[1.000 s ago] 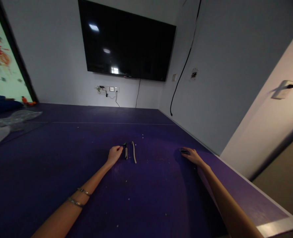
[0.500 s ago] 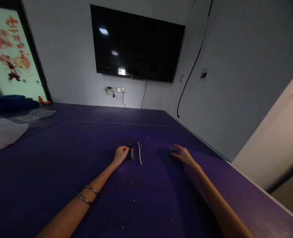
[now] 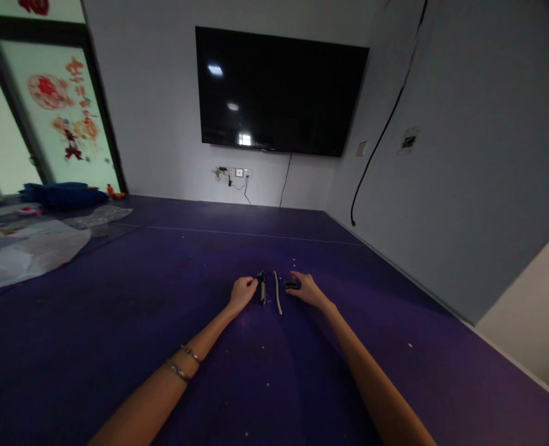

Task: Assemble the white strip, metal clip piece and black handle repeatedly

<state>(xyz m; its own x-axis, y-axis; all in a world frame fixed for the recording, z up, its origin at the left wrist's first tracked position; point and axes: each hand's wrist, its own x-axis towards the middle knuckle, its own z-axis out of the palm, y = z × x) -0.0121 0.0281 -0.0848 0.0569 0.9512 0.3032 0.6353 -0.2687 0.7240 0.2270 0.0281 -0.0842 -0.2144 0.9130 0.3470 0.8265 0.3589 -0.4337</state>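
My left hand [image 3: 243, 292] is closed, its fingertips at the upper end of a slim dark-and-silver object [image 3: 263, 290] that stands out from the purple surface. What kind of object it is cannot be made out. Just right of it a pale, slightly bent strip [image 3: 278, 293] lies lengthwise, touched by neither hand. My right hand [image 3: 307, 289] is beyond the strip, thumb and fingers around a small dark block [image 3: 293, 284]. The block's details are too small to tell. Two bracelets [image 3: 181, 364] circle my left forearm.
The purple surface [image 3: 200, 384] carries scattered white specks. White and clear plastic sheets [image 3: 46, 248] lie at the left, with a folded blue cloth [image 3: 65, 195] behind. A black cable [image 3: 377, 141] hangs by the right wall. A television [image 3: 281, 93] is mounted ahead.
My right hand has moved left with the small dark block, close to the pale strip. My left hand stays by the slim object. The whole view has shifted a little.
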